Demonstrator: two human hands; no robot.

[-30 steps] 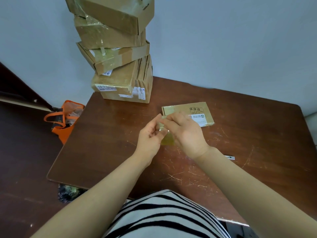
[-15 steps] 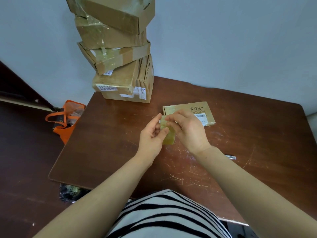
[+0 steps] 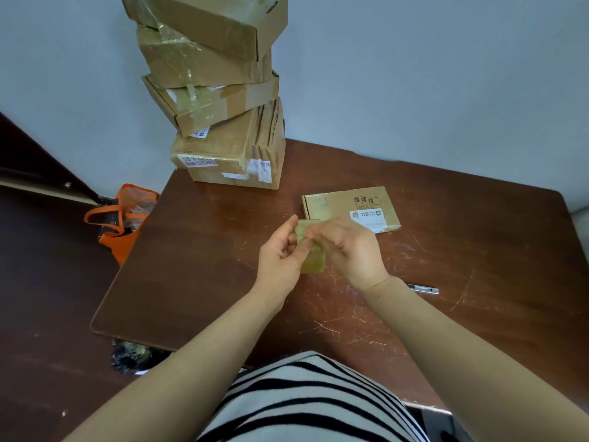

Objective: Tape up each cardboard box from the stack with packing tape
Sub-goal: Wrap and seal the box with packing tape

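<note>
Over the middle of the table (image 3: 478, 250), both hands meet on the tape (image 3: 314, 261): the left hand (image 3: 280, 255) pinches its left edge, and the right hand (image 3: 350, 247) curls its fingers over the top, probably picking for the free end. Just beyond the right knuckles lies the flat box (image 3: 347, 202), apart from the tape, its long axis running left to right, slightly skewed. The tape must travel forward and a little right, and the right hand is nearer. The stack (image 3: 216, 90) stands far left.
</note>
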